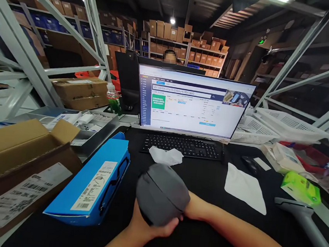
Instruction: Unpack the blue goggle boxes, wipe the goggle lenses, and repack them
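A dark grey rounded case (162, 195) with a seam across it is held over the black desk mat. My left hand (148, 228) grips it from below, with the thumb along its near edge. My right hand (193, 206) is on its right side, and most of those fingers are hidden behind the case. To the left lies a blue box (89, 182) with a white label and a dark handle cord on its side. Just beyond the case, a crumpled white sheet (166, 156) rests against the keyboard (181, 145).
A monitor (192, 103) stands behind the keyboard. On the right are a white cloth (245, 187), a mouse (250, 165), a green packet (300, 188) and a barcode scanner (306, 222). An open cardboard box (26, 164) is at left. A person (169, 56) is beyond the monitor.
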A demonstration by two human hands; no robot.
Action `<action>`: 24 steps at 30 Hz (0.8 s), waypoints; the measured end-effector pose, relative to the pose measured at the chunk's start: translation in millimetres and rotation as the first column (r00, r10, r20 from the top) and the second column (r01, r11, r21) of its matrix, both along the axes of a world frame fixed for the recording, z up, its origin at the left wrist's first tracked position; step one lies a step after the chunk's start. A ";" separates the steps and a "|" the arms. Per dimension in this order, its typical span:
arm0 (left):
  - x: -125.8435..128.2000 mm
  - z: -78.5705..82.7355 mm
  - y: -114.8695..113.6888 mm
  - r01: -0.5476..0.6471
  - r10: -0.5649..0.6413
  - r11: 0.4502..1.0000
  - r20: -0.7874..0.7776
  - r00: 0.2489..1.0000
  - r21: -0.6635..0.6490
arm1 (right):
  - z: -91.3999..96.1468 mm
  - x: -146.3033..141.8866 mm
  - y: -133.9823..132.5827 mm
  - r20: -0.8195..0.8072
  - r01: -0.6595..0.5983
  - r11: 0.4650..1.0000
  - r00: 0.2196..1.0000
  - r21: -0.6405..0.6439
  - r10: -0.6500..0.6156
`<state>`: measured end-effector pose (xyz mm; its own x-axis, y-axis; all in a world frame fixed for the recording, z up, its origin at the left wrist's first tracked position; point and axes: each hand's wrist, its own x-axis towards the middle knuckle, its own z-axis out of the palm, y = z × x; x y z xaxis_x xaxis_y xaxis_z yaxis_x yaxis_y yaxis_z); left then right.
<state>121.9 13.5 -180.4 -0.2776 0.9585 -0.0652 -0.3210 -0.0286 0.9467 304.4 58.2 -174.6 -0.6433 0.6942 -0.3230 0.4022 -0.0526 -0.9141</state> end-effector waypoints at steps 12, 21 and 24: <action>0.2 18.6 39.0 -0.027 0.103 0.953 0.240 0.965 -0.302 | 81.2 27.3 -26.2 -0.091 -0.085 0.993 0.993 -0.077 0.078; 22.2 18.6 26.0 0.033 -0.042 0.995 -0.091 0.995 -0.097 | 112.9 13.2 23.1 -0.228 0.144 0.985 0.960 -0.099 -0.163; 24.8 22.6 23.5 0.013 -0.002 1.000 -0.359 0.933 0.027 | 130.8 -0.1 48.0 -0.239 0.242 0.970 0.942 -0.010 -0.237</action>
<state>146.8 37.0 -157.8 -0.2705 0.9605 0.0648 0.0402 -0.0560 0.9976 304.4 106.1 -43.8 -0.5135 0.8417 -0.1667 0.1522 -0.1019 -0.9831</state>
